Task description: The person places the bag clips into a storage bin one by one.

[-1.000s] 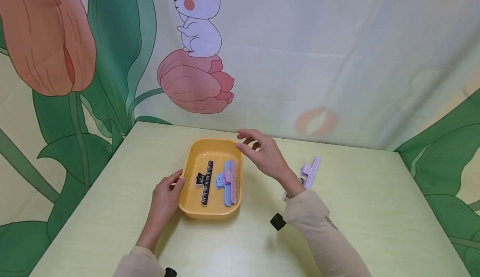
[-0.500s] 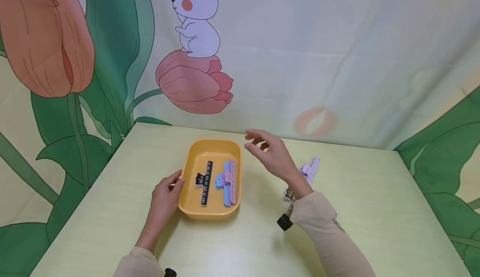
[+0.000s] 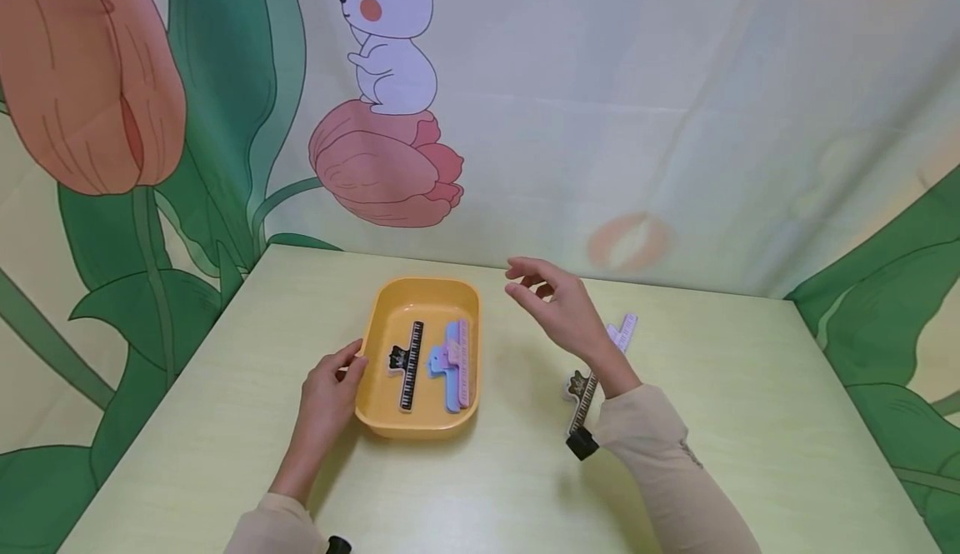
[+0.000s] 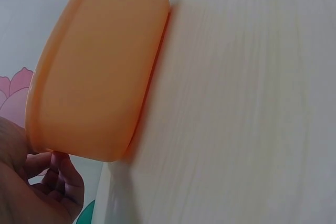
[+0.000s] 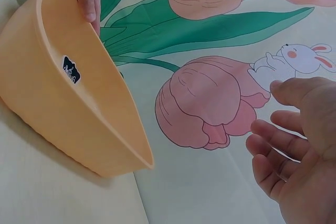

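My left hand (image 3: 330, 387) pinches the left rim of a yellow plastic tray (image 3: 420, 426); in the left wrist view its thumb and fingers meet at the tray's edge. Inside lie a black clip (image 3: 412, 366) with piano keys, a blue clip (image 3: 453, 391) and a pink-purple clip (image 3: 464, 362) overlapping it. To the right of the tray my right hand (image 3: 558, 308) hovers with loosely bent fingers, holding nothing. Beneath its wrist a second black piano-key clip (image 3: 577, 387) lies on the table, partly hidden. A light purple clip (image 3: 628, 329) shows behind that wrist, also partly covered.
The pale yellow-green table (image 3: 750, 421) ends at a printed fabric backdrop (image 3: 570, 121) with tulips and a rabbit. Dark camera blocks are worn at both wrists, the right one (image 3: 582, 443) close to the loose black clip.
My right hand has moved right, away from the tray, uncovering more of the black clip on the table and covering more of the light purple one. My left hand stays at the rim.
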A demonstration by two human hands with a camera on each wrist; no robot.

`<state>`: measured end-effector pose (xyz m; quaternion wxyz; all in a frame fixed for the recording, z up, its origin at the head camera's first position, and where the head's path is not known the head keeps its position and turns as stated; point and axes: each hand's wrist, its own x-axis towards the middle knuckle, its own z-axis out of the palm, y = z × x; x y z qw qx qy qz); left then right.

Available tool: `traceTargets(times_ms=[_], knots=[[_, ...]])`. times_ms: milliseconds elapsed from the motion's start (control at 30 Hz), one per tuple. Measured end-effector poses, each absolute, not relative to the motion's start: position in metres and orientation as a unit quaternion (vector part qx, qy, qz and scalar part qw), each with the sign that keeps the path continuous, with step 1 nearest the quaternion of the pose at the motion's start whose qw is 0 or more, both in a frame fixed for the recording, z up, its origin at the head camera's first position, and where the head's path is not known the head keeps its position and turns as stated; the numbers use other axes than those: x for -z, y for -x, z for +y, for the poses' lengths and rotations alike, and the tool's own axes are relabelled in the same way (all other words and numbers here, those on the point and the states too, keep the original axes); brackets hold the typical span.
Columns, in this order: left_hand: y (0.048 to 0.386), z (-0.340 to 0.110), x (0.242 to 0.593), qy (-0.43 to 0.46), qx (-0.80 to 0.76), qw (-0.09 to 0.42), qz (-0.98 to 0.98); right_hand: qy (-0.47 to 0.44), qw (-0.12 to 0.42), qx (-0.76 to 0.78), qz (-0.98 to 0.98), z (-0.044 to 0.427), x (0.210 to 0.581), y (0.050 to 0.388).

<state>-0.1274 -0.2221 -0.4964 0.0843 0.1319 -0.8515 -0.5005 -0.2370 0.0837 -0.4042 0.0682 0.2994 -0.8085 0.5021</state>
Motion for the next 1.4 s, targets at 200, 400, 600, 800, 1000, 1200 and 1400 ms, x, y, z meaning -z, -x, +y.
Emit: traceTargets(times_ms=[200,400,600,800,1000,1200,1400], knots=[[0.128,-0.223,0.498,-0.135,0.498,0.084,-0.852,-0.283,0.058,-0.509,-0.811,0.091,0.405,0.237],[0.129,-0.224,0.499,-0.135,0.499,0.084,-0.852,-0.274,0.055,-0.512,-0.812,0.098,0.404,0.236],[0.129,-0.224,0.498,-0.138,0.500,0.077,-0.851,-0.267,0.057,-0.510,-0.816,0.105,0.405,0.235],[0.129,-0.224,0.498,-0.136,0.501,0.076,-0.851,-0.264,0.059,-0.512,-0.816,0.113,0.405,0.234],[0.129,-0.224,0.497,-0.138,0.501,0.074,-0.851,-0.251,0.063,-0.518,-0.816,0.121,0.405,0.233],[0.128,-0.223,0.496,-0.141,0.501,0.070,-0.851,-0.241,0.067,-0.511,-0.823,0.128,0.406,0.232],[0.129,-0.223,0.496,-0.140,0.500,0.071,-0.851,-0.239,0.073,-0.506,-0.825,0.136,0.409,0.232]])
